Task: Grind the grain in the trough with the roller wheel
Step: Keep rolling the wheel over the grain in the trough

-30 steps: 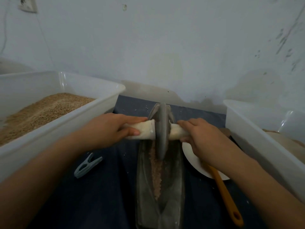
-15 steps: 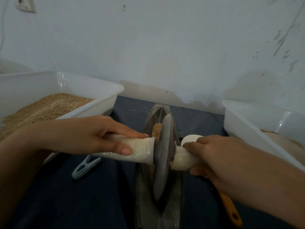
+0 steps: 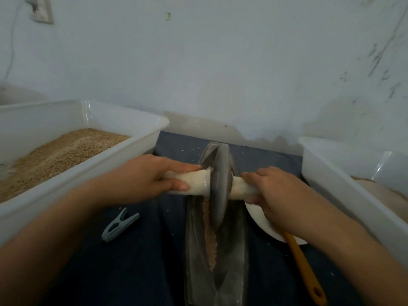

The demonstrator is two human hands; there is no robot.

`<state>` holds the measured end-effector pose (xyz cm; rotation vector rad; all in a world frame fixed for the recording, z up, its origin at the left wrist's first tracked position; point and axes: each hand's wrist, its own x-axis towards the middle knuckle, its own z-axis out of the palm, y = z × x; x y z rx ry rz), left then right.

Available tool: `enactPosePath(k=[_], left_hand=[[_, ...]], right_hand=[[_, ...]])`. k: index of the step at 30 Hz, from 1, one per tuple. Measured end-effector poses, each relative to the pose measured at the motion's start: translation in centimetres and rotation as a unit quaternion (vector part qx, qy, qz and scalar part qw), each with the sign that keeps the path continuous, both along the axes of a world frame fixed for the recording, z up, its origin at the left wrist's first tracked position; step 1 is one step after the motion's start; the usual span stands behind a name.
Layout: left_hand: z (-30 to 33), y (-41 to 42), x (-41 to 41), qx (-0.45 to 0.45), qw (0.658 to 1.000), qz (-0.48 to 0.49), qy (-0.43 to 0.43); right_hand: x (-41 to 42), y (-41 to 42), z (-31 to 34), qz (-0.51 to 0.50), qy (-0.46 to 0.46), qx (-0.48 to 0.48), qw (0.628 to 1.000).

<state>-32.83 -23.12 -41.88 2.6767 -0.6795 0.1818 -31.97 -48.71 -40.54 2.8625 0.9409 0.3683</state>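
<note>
A long dark metal trough [image 3: 237, 257] lies lengthwise on the dark cloth in front of me. A line of brownish crushed grain [image 3: 210, 241] runs along its groove. The grey roller wheel [image 3: 220, 184] stands upright in the far half of the trough. A pale wrapped axle handle [image 3: 197, 182] sticks out on each side of the wheel. My left hand [image 3: 145, 180] grips the left handle. My right hand [image 3: 278, 195] grips the right handle, close to the wheel.
A white tub [image 3: 84, 173] of whole grain stands at the left. Another white tub [image 3: 353, 191] stands at the right. A white plate [image 3: 260, 221] with an orange-handled utensil [image 3: 304, 268] lies right of the trough. A grey clothespin [image 3: 120, 225] lies left of it.
The wheel rolled toward me half a second ago and has now rolled back to the far half of the trough. Both hands kept their hold on the handles.
</note>
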Motion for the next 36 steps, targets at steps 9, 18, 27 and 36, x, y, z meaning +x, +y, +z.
enactPosePath(k=[9,18,27,36], left_hand=[[1.8,0.8,-2.0,-0.072,0.976,-0.119,0.169],[-1.1,-1.4,1.0,0.043,0.990,0.078,-0.109],[2.0,1.1,-2.1,-0.096,0.967,-0.141,0.189],[-1.0,-0.5,0.6,-0.017,0.997,0.067,-0.028]], right_hand=[[-4.0,0.0,2.2,0.016,0.058,-0.042,0.997],[2.5,0.1,-1.3,-0.028,-0.023,0.059,0.998],[-4.0,-0.7,2.6,0.051,0.078,-0.022,0.995],[1.9,0.7,-0.8,-0.030,-0.033,0.018,0.999]])
